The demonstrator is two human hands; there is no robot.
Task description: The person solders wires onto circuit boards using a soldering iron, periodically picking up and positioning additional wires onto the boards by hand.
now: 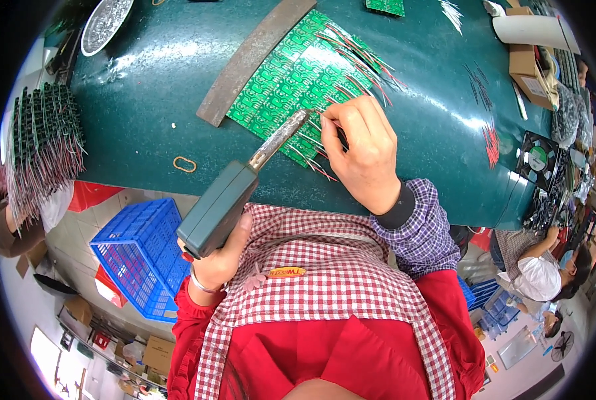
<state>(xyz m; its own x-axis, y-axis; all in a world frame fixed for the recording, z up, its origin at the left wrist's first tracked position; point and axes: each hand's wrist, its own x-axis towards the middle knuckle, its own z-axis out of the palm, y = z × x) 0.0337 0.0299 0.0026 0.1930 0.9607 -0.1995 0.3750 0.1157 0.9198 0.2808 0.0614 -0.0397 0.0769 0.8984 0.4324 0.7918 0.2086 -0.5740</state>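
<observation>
My left hand is wrapped round the grip of a soldering gun with a dark green body and a metal barrel. The tip of its barrel touches or hovers just over a panel of green circuit boards; I cannot tell which. Beside the tip, my right hand pinches a thin wire at the panel's right side, its end hidden by the fingers. Red, white and black wires stick out along the panel's right edge. Against the panel's left side lies a curved-looking flat metal bar.
A dish of bright metal bits stands at the far left. Wired boards are stacked at the left edge. Loose red wires, black wires and a small fan lie to the right. A blue crate stands below the table's edge.
</observation>
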